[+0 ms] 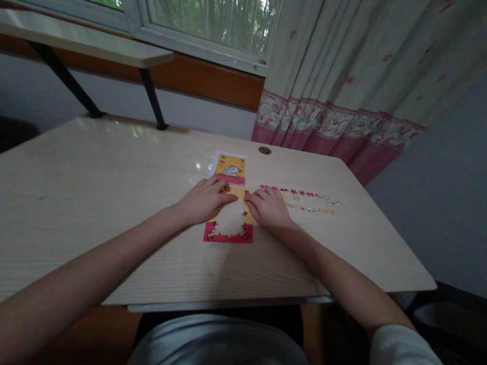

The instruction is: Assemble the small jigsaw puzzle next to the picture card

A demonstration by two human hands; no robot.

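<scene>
While left hand (pixel 203 201) and right hand (pixel 269 208), grips unclear, touch the jigsaw border (pixel 229 239) inside the desk's (pixel 155 261) front edge, press gently.

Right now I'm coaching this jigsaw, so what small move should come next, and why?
Perhaps the right hand should fetch one of the loose jigsaw pieces: they lie in rows just to its right, while the jigsaw border by the left hand has an unfilled middle.
</scene>
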